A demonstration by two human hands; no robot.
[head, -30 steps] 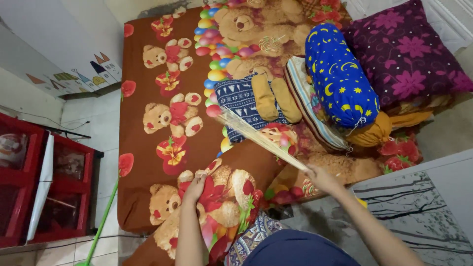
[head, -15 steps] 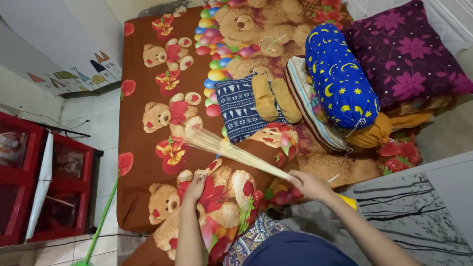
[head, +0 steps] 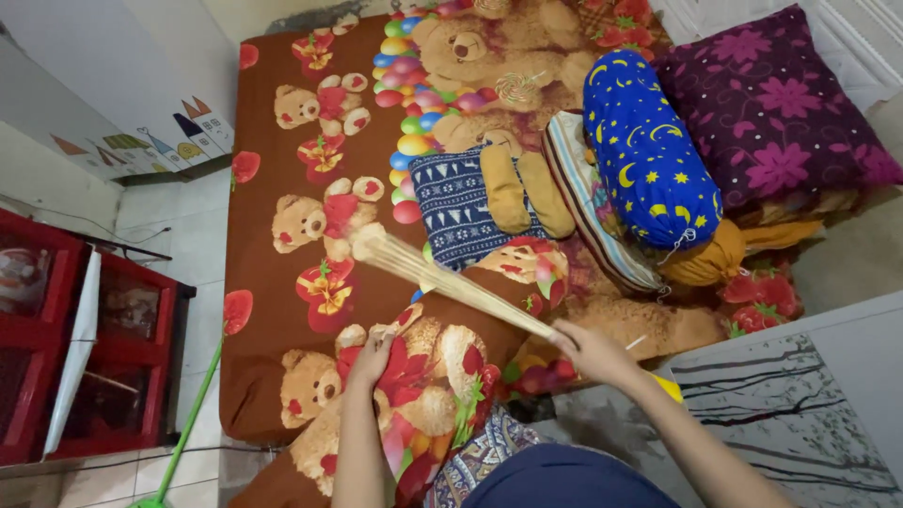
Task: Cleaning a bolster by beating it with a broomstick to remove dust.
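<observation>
My right hand [head: 591, 350] grips the handle end of a stick broom [head: 442, 276] with a yellow butt, its pale bristles fanned over the brown bear-print bed sheet [head: 282, 282]. The bristle tips lie near a bear print at mid-bed. My left hand [head: 373, 357] pinches a bunched fold of the same sheet near the bed's front edge. A blue patterned folded cloth [head: 451, 202] lies just beyond the broom.
A blue moon-and-star bolster [head: 644, 155], a purple flowered pillow [head: 771, 103] and a striped pillow [head: 588, 202] sit at the bed's right end. Red shelving [head: 85, 357] stands at left on the tiled floor. A green pole [head: 193, 423] leans by the bed.
The broom swept from the blue cloth leftward across the sheet, then lifted slightly upward. My right hand drew back toward me. My left hand kept its hold on the sheet.
</observation>
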